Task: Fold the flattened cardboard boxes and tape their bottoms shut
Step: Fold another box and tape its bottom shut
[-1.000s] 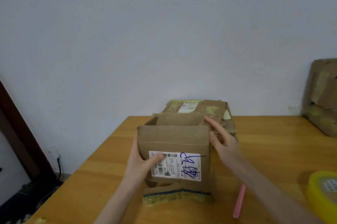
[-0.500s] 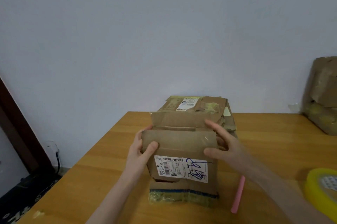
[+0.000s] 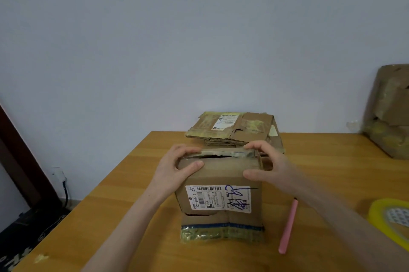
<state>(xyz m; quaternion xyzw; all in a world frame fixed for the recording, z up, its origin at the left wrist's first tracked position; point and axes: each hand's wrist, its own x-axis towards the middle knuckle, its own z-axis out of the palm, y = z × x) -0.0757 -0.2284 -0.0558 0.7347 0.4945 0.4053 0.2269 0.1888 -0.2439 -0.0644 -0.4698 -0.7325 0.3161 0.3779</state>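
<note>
The box (image 3: 221,174) stands near the middle of the table (image 3: 110,216), label side facing you, with its upward-facing flaps folded in and a dark slit showing between the two long ones. Your left hand (image 3: 174,165) pinches the left top corner, thumb on the near flap and fingers curled over the far one. Your right hand (image 3: 265,165) grips the right corner the same way. At the foot of the box a flap with old tape on it splays out toward you.

Squeeze both flaps level until the slit closes along its whole length. Press evenly from both corners, or the box will likely skew. One hand must hold the seam shut when the other goes for tape.

The tape roll (image 3: 376,216) lies well to your right, a pink stick (image 3: 288,225) just beside the box. The stack of flattened boxes (image 3: 232,128) waits right behind it.
</note>
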